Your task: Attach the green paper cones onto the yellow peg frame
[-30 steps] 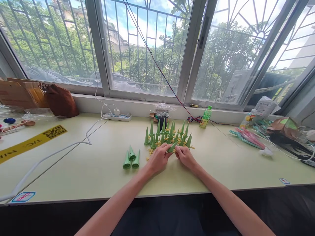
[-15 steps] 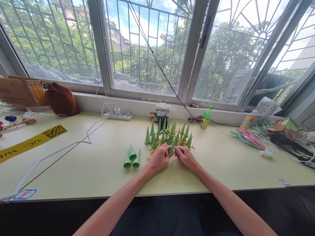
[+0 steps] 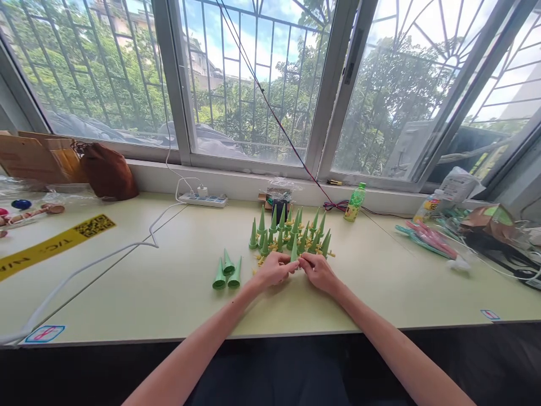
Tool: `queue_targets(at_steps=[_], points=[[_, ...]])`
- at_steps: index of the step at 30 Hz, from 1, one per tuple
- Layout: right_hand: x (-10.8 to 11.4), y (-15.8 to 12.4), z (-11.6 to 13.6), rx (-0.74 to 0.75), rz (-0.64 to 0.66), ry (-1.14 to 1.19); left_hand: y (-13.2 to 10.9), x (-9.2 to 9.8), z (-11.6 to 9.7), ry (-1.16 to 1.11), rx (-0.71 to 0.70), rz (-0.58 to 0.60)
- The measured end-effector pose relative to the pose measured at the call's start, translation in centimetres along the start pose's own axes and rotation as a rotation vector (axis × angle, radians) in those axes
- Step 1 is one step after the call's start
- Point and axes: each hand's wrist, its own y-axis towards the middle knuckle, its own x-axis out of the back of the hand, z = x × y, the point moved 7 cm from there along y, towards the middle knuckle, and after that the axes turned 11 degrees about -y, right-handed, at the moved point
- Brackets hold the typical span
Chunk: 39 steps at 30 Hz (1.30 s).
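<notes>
My left hand (image 3: 274, 270) and my right hand (image 3: 318, 271) meet at the near edge of a cluster of upright green cones (image 3: 291, 232) with small yellow pieces among them. Both hands pinch one green cone (image 3: 295, 252), which stands nearly upright between the fingertips. Three loose green cones (image 3: 227, 272) lie on the pale table (image 3: 160, 282) to the left of my left hand.
A white power strip (image 3: 202, 198) and its cable (image 3: 105, 256) run across the left. A brown pouch (image 3: 107, 171) and cardboard sit far left, a yellow label strip (image 3: 54, 245) nearer. A green bottle (image 3: 354, 201) stands behind the cones; bags and clutter (image 3: 465, 225) fill the right.
The green cone in my fingers has turned from tilted to nearly upright, and both hands have closed in a little on it.
</notes>
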Motion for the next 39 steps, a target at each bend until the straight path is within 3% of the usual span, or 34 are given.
queue_targets(at_steps=[3, 10, 18, 32, 39], points=[[0.0, 0.0, 0.0, 0.017, -0.007, -0.018, -0.1, 0.0, 0.3, -0.047, 0.045, 0.01], [0.0, 0.1, -0.2, -0.011, -0.021, -0.026, 0.2, 0.6, -1.0, 0.194, -0.269, -0.092], [0.1, 0.1, -0.2, -0.048, -0.013, -0.004, 0.3, 0.6, -1.0, 0.303, -0.371, -0.13], [0.3, 0.2, 0.4, -0.048, -0.022, 0.044, 0.8, 0.8, -0.1, 0.177, -0.306, -0.13], [0.0, 0.1, 0.5, -0.043, -0.002, 0.062, 0.6, -0.7, -0.1, -0.073, -0.18, 0.085]])
